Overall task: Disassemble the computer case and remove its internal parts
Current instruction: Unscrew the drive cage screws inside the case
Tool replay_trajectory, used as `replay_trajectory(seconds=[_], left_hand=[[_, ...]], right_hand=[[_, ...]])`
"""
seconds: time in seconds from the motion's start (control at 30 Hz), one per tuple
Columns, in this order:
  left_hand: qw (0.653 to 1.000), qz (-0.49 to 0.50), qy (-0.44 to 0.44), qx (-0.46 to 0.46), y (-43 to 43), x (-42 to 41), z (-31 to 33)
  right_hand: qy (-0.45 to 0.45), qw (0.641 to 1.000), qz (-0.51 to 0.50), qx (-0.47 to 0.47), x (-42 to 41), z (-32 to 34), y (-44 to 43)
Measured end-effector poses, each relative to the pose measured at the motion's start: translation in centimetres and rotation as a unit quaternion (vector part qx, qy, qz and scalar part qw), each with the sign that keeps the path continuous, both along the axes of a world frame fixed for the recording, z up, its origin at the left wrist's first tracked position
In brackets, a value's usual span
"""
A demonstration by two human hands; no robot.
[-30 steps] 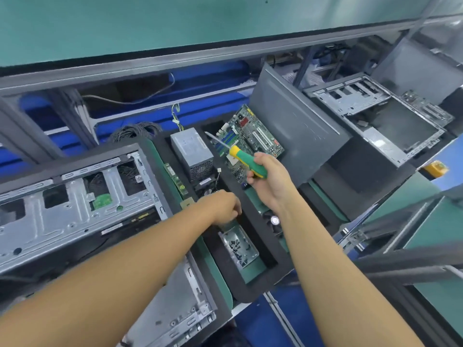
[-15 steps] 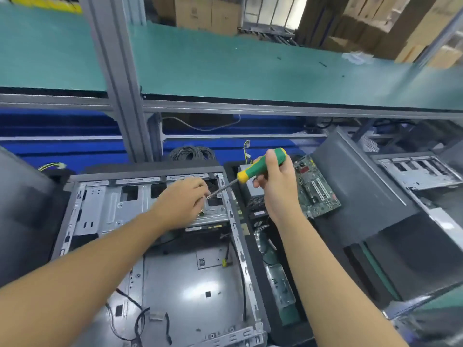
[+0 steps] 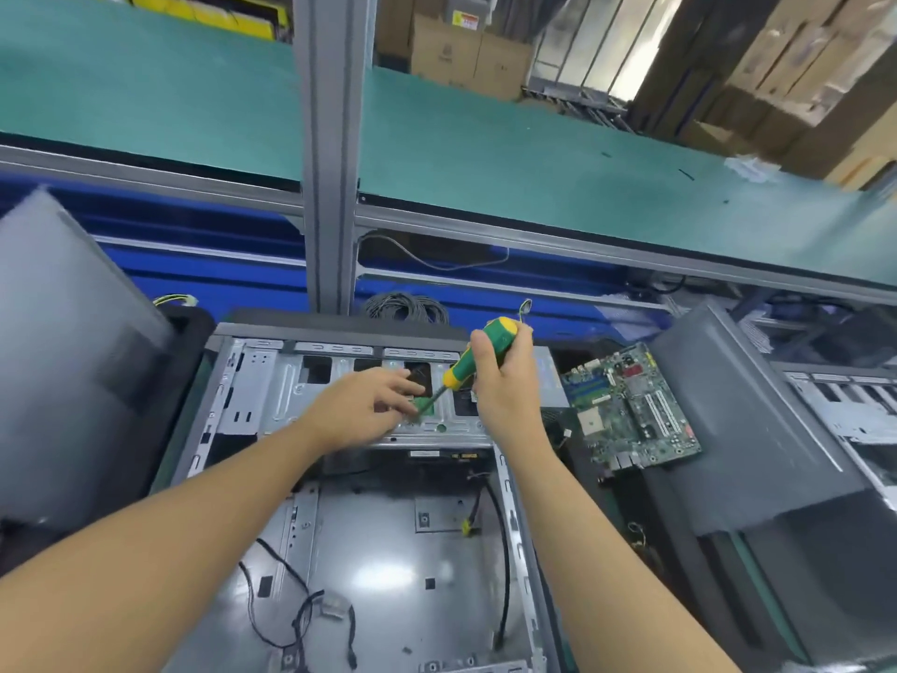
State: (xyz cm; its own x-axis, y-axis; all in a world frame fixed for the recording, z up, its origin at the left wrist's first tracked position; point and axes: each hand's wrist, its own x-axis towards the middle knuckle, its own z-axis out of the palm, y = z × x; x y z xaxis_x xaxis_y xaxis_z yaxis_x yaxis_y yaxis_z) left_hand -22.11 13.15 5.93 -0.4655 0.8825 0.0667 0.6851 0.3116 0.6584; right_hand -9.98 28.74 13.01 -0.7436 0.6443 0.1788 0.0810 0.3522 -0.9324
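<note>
Right hand [image 3: 507,386] gripping screwdriver [image 3: 463,367], left hand [image 3: 359,410] relaxed at its tip, motherboard [image 3: 636,410] beside computer case [image 3: 388,541].

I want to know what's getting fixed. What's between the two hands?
In the head view, the screwdriver slants down between the left hand and the right hand, its tip by a small green part on the metal bracket.

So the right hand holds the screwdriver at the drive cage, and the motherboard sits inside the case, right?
No: the head view shows the motherboard outside the computer case, to its right. The right hand does hold the screwdriver at the drive cage.
</note>
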Motion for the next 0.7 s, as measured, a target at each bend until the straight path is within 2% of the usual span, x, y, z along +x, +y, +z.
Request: replay_trajectory(seconds=[0.13, 0.4, 0.7], left_hand=[[0.999, 0.013, -0.029, 0.031, -0.2, -0.2, -0.3], [0.999, 0.000, 0.001, 0.033, -0.1, -0.6, -0.8], [0.999, 0.014, -0.013, 0.041, 0.0, -0.6, -1.0]], right_hand=[[-0.002, 1.000, -0.002, 0.002, -0.2, -0.1, -0.3], [-0.014, 0.999, 0.005, 0.039, -0.9, -0.2, -0.4], [-0.033, 0.995, 0.031, 0.085, -1.2, 0.4, -0.7]])
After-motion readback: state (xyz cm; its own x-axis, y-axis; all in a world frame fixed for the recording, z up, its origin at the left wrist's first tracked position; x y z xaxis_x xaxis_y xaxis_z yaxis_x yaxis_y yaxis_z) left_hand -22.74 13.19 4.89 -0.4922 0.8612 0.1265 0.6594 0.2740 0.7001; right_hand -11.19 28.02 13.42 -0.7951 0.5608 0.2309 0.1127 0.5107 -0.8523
